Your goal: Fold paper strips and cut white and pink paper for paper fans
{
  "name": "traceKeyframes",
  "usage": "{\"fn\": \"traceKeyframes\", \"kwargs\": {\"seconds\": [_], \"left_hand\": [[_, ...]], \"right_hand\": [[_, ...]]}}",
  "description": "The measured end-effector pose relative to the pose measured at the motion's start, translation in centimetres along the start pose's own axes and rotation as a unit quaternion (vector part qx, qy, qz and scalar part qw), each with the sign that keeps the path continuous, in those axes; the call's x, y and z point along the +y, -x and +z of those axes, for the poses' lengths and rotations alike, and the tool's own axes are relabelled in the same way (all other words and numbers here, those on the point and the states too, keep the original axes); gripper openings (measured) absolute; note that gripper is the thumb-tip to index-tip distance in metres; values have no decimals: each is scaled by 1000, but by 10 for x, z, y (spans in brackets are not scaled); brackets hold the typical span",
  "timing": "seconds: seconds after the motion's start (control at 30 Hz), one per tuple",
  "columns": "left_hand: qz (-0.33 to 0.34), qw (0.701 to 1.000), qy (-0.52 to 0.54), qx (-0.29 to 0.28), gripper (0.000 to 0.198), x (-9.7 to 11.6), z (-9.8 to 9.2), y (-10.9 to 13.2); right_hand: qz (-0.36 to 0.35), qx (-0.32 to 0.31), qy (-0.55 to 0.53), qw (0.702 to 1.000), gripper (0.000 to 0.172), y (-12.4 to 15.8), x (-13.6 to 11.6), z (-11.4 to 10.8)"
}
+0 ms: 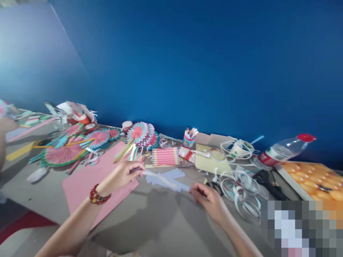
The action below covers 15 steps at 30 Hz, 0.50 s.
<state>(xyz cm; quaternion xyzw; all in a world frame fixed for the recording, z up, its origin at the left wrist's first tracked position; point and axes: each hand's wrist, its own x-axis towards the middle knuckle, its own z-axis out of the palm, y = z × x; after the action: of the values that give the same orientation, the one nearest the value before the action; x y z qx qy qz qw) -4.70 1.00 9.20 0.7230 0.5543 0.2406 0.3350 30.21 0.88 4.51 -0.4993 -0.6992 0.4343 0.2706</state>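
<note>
My left hand (125, 175) is closed in a pinch on one end of a thin white strip (160, 177). The strip stretches down to the right over several pale blue paper strips (153, 179) that lie overlapping on the table. My right hand (205, 198) has its fingers curled together beside the right end of a pale blue strip; whatever its fingertips may hold is too small to make out. Under my left forearm lies a sheet of pink paper (92, 175). Just behind the blue strips rests a pleated pink and yellow paper piece (166, 157).
Paper fans (63, 154) and rosettes (138, 132) crowd the left and back. A pen cup (189, 141), loops of white tape (238, 192), black scissors (214, 186), a tilted bottle (281, 151) and an orange-patterned box (313, 178) stand right. Another person's hand (8, 125) shows at far left.
</note>
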Motion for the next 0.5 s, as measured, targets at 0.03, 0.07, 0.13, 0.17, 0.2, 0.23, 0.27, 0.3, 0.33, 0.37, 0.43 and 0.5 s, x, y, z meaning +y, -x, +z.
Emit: {"fn": "traceKeyframes", "kwargs": {"seconds": [0.03,0.07,0.13,0.17,0.2,0.23,0.27,0.3,0.33,0.37,0.43,0.5], "left_hand": [[-10,999,-18,26,22,2,-12,10],[-22,998,-30,48,23,4,-22,20],[-30,996,-47,70,22,7,-37,42],[-26,995,-55,73,21,9,-41,52],[-21,996,-62,68,20,11,-42,61],[-15,996,-68,58,18,13,-42,69],[-8,996,-73,43,17,16,-40,75],[-2,997,-77,25,17,18,-38,80],[4,997,-79,9,17,21,-34,84],[8,997,-79,-7,18,22,-30,86],[9,997,-74,-31,19,19,-19,88],[-11,997,-73,-34,20,6,-9,89]], "right_hand": [[-20,-15,4,1000,34,-7,-8,6],[-41,-31,5,999,32,-14,-18,13],[-83,-42,18,996,26,-29,-38,30],[-114,-36,24,993,24,-36,-48,40],[-166,-36,33,985,33,-42,-57,50],[-219,-53,43,973,48,-46,-66,61],[-269,-85,53,958,62,-49,-74,71],[-313,-113,62,941,69,-50,-80,81],[-344,-138,69,926,66,-49,-84,89],[-359,-163,77,916,54,-47,-87,95],[-334,-186,78,921,20,-40,-86,100],[-260,-194,61,944,20,-31,-77,95]]}}
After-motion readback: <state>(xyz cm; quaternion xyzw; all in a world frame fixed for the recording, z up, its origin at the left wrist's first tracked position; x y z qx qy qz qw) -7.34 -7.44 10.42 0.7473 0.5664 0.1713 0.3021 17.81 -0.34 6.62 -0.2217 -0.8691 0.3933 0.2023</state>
